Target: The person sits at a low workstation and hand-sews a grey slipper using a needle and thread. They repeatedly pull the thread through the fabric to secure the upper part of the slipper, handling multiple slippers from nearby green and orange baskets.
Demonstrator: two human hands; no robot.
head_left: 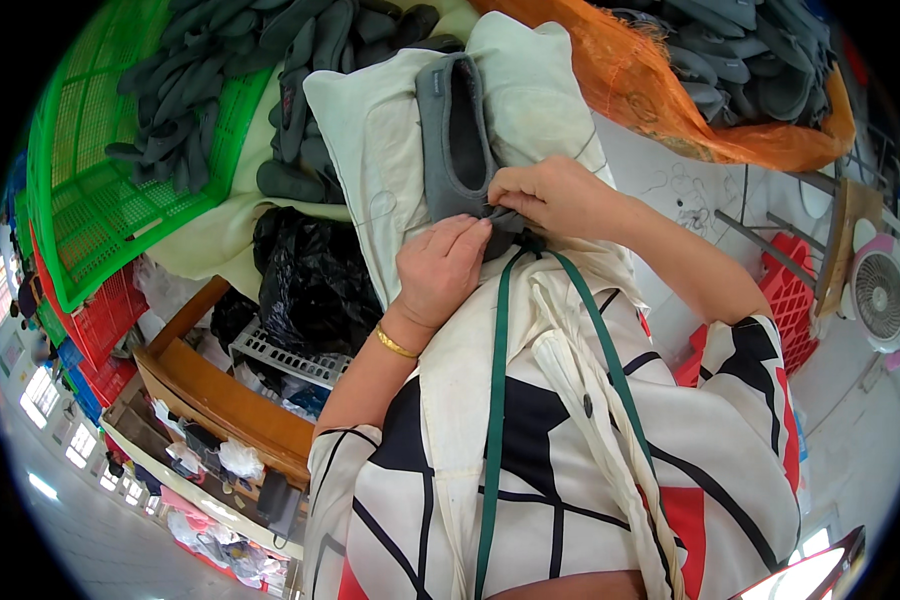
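A grey felt shoe (437, 120) with a dark opening lies lengthwise on a pale cloth cushion (390, 150) on my lap. My left hand (442, 262), a gold bracelet on its wrist, is closed on the near end of the shoe, fingertips pressing its edge. Beside it my right hand (560, 197) has thumb and forefinger pinched together against the shoe's near rim; what is between them is too small to make out. A bunched dark grey piece (510, 220) shows between the two hands. A thin looped line, perhaps thread, lies on the cushion to the left.
Many grey shoes (180, 110) fill a green plastic basket (80, 190) at far left. More lie in an orange woven sack (620, 70) at far right. A black plastic bag (305, 270) and wooden furniture (220, 380) stand left; a red crate (795, 300) and fan (878, 288) stand right.
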